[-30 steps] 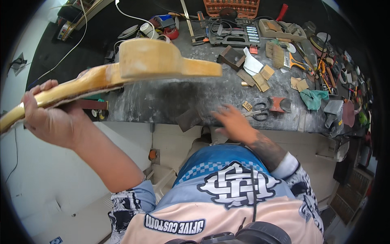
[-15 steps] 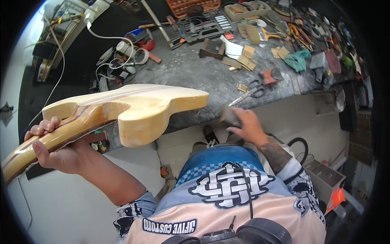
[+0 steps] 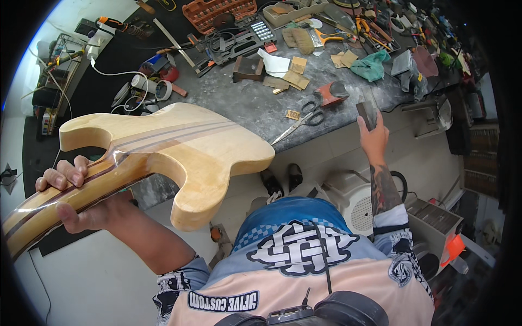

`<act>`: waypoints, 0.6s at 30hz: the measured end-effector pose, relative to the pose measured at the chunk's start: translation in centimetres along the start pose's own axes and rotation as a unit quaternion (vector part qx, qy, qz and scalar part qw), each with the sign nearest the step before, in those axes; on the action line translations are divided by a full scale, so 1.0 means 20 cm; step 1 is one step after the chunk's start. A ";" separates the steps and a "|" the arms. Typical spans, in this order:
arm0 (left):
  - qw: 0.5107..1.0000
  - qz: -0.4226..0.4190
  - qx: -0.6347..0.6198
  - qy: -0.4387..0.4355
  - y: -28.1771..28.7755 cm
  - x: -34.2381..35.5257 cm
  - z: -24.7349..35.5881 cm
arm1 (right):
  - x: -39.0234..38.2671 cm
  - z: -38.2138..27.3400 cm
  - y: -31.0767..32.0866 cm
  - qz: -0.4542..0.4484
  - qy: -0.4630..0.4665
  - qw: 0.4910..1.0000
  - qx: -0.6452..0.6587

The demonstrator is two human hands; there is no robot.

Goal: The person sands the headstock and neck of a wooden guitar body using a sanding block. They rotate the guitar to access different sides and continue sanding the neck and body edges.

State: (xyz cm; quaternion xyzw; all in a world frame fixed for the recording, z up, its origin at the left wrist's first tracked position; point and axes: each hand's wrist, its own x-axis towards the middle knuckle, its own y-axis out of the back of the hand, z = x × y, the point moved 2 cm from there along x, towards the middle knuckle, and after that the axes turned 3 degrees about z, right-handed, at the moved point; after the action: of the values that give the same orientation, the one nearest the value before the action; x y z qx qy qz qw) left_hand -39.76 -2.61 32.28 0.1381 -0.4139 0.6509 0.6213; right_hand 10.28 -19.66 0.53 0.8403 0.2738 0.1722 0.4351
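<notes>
An electric-guitar-shaped wooden body [image 3: 190, 146], pale with darker stripes, is joined to a glossy striped neck. My left hand [image 3: 95, 215] is wrapped round that neck, fingers over the top and thumb beneath. The body reaches out over the bench's front edge, tilted, with its smooth back up. My right hand [image 3: 374, 140] is apart from the guitar, at the bench edge on the right. It grips a small dark brown and grey block [image 3: 365, 116], which looks like a sanding block. Open scissors [image 3: 304, 120] and a red-sided block-like thing [image 3: 330, 94] lie between the guitar and that hand.
The grey, dusty bench [image 3: 217, 92] holds wood scraps [image 3: 296, 80], a teal cloth [image 3: 371, 66], an opened tool case [image 3: 239, 41] and a tape roll [image 3: 162, 90]. A white stool [image 3: 356, 209] and a grey box [image 3: 432, 220] stand by my right arm.
My right hand has moved right and away from me with the block, from near the guitar's end. The guitar has rolled in my left hand, showing more of its back. The view has shifted rightward.
</notes>
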 end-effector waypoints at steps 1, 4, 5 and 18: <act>1.000 -0.005 0.014 -0.001 -0.01 -0.01 -0.01 | 0.06 0.02 -0.01 -0.002 0.004 0.999 -0.032; 0.999 -0.012 0.049 0.001 -0.02 -0.05 -0.03 | 0.19 0.03 -0.05 0.012 0.028 0.998 -0.059; 0.998 -0.010 0.056 0.004 -0.03 -0.07 -0.03 | 0.23 0.02 -0.07 0.015 0.024 0.997 -0.070; 0.992 -0.016 0.114 0.058 -0.03 -0.12 -0.04 | 0.53 0.06 -0.40 0.090 0.134 0.986 0.044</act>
State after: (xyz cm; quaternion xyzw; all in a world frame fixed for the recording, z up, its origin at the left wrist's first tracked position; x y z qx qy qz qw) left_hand -38.60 -3.77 30.39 0.1762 -0.2980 0.6905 0.6351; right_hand 16.75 -10.18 -6.25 0.8491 0.2597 0.3098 0.3400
